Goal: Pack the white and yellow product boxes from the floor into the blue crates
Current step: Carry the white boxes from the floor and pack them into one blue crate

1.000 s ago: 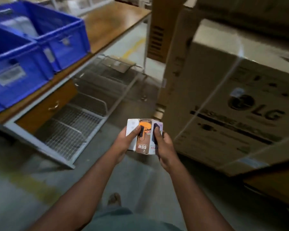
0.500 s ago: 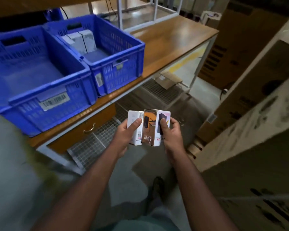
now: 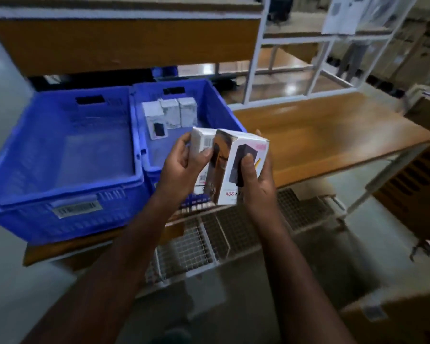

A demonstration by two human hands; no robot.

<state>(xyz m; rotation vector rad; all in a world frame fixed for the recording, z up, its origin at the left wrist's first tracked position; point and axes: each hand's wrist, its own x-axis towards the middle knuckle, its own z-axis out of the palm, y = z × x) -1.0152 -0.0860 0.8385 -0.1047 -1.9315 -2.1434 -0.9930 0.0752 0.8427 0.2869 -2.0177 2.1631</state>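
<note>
Product boxes [image 3: 230,167] in the grip of both hands, left hand [image 3: 184,167] and right hand [image 3: 256,180], over blue crates [image 3: 67,194].

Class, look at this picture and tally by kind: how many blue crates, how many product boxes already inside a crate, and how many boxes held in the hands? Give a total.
Blue crates: 2 (left crate, right crate)
Boxes standing in the right crate: 3
Boxes held between the left hand and right hand: at least 2
Total: 7

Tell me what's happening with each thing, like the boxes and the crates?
Left hand: grips the boxes.
Right hand: grips the boxes.
Held boxes: bunched together, above the crates' front edge.
Left crate: looks empty.
Right crate: three boxes inside.
Packed boxes: upright at the back.
</note>
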